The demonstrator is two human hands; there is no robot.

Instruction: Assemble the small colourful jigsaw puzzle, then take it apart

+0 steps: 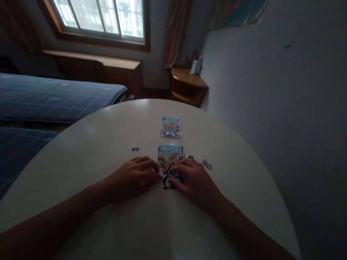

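Note:
A small, colourful jigsaw puzzle (171, 150) with cartoon figures and lettering across its top lies flat on the round white table (113, 227). At its lower left edge is my left hand (139, 176), fingers loosely bent, with thumb and forefinger tips apart by the border. My right hand (192, 179) reaches over the lower right part and hides some of it. Its thumb and forefinger are spread above the picture; I cannot tell how firmly they touch. Loose puzzle pieces (207, 164) lie right of that hand, and another piece (135, 149) lies beyond my left hand.
Behind the puzzle lies a printed packet (170, 127) with a similar picture. A blue plaid mattress (47, 96) stands left of the table, and a white wall (268, 88) rises on the right. A wooden corner shelf (189, 77) and a desk (121, 62) stand farther back.

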